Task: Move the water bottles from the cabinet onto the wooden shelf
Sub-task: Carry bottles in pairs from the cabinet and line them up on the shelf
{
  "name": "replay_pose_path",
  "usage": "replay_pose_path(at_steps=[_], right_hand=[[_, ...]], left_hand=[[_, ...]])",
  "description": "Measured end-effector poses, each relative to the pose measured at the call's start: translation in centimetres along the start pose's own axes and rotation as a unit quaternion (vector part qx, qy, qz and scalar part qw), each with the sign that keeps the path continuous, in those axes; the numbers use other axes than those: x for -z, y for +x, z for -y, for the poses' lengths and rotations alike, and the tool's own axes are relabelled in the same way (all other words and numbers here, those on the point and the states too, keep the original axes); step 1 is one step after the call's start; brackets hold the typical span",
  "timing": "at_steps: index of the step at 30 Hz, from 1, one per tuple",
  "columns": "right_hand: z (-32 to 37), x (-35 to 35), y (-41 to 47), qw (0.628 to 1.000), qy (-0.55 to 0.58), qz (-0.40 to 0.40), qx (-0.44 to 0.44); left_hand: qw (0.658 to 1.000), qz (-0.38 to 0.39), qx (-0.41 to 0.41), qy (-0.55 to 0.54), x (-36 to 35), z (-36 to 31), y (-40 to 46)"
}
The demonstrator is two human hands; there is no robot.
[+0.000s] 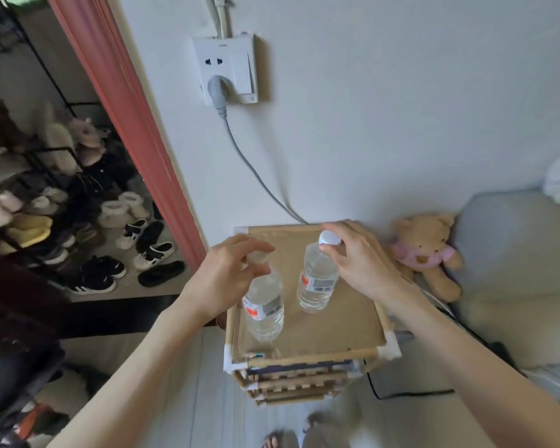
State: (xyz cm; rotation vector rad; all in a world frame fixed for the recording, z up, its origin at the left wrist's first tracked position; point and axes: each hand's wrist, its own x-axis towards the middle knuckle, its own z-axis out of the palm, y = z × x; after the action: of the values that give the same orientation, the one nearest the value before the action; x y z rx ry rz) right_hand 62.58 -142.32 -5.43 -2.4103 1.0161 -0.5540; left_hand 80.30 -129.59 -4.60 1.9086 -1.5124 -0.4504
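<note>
- Wooden shelf (pixel 366 321), its top covered with a cardboard sheet, stands against the white wall and carries 2 water bottles.
- Sofa (pixel 514 286) lies to the right, with a teddy bear (pixel 425 253) between it and the shelf.
- Left bottle (pixel 265 310) stands near the shelf's front left edge; right bottle (pixel 317 279) stands near the middle.
- Left hand (pixel 230 273) pinches the left bottle's cap with curled fingers.
- Right hand (pixel 359 257) grasps the right bottle's white cap (pixel 329 238).
</note>
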Motion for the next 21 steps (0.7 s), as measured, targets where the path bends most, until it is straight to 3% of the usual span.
replay_pose_path(at_steps=[13,21], right_hand=[[-3.5,-2.5,14.0,0.997,0.029,0.053,0.05],[-4.4,-4.2,17.7,0.996,0.041,0.078,0.034]], left_hand=[[0.995,-0.049,0.088,-0.005,-1.7,3.3,14.2],[0.996,-0.051,0.075,-0.008,-2.4,5.3,17.9]])
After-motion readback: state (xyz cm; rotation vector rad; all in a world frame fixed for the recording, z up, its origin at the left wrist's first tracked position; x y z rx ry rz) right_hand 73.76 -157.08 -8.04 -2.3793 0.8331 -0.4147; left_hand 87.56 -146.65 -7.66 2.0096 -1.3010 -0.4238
